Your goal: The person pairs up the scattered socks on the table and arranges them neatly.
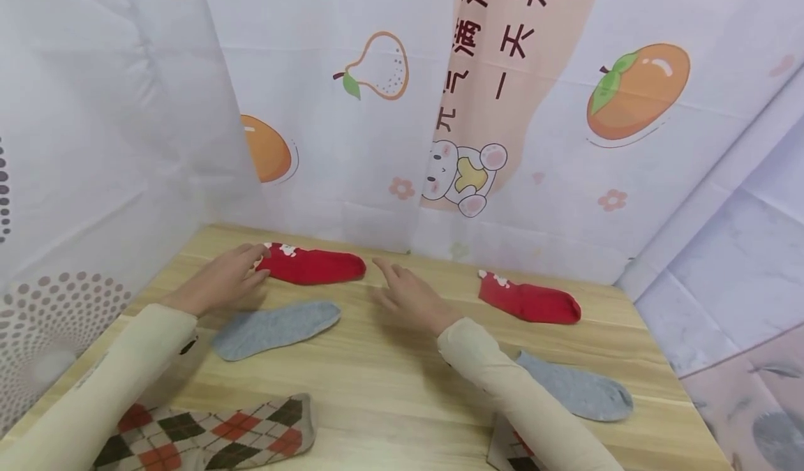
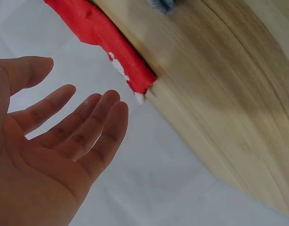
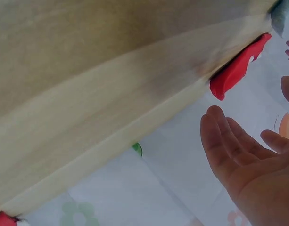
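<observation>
A red sock (image 1: 314, 266) with a white pattern at its cuff lies flat near the back of the table. My left hand (image 1: 227, 278) is at its cuff end, fingers spread and slightly bent; in the left wrist view the palm of this hand (image 2: 54, 150) holds nothing. Just past the toe end, my right hand (image 1: 408, 294) hovers with its fingers loosely extended; the right wrist view shows that hand (image 3: 248, 160) bare, near the red sock (image 3: 238, 68). Below the left hand lies a grey sock (image 1: 276, 328).
A second red sock (image 1: 530, 300) lies at the back right, and another grey sock (image 1: 578, 387) is partly behind the right sleeve. Argyle socks lie in front: one (image 1: 251, 432) at left, one (image 1: 509, 446) mostly hidden by the right arm. A printed curtain (image 1: 352, 164) hangs behind the wooden table (image 1: 389, 401).
</observation>
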Available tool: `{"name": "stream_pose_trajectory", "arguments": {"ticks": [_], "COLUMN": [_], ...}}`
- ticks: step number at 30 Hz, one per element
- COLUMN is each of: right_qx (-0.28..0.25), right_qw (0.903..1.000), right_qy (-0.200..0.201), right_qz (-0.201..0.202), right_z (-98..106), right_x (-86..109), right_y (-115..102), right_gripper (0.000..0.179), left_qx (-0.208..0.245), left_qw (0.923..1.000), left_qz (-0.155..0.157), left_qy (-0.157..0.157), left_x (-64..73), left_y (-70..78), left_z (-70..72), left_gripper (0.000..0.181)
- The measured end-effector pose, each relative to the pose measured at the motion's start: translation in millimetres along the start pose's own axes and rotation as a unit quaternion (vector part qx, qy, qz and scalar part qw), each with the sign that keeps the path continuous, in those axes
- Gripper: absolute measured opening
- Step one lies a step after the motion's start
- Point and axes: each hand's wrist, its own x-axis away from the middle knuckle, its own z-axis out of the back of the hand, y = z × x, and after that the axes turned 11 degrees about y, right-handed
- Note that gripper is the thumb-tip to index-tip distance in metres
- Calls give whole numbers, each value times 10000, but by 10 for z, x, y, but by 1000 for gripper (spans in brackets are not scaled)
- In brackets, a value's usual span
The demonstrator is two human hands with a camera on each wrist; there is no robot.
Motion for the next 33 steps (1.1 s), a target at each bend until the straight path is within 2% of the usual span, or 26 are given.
{"name": "stream_pose_trajectory", "arguments": {"ticks": [5,17,24,33], "right_qx": [40,243,171,49], "right_qw": [10000,9995,9998,9992], "right_qy": [15,-22,-130,-345], "right_qz": [20,183,43,-192], "right_z": [-29,-56,-112,-181], "right_x": [-14,-210,-306,-414], "right_y": [6,21,14,42], "right_gripper": [63,59,57,57], "left_qx": [-9,173,189,-185], "left_qw": [9998,9993,9968,9976], "left_qz": [188,272,688,520], "left_qy": [-107,-174,-351,-421], "left_x": [-69,-186,-288,-474], "left_y": [-25,-148,-218,-372], "left_z": [-46,-97,-108,-154], "left_gripper": [37,30,30,34]}}
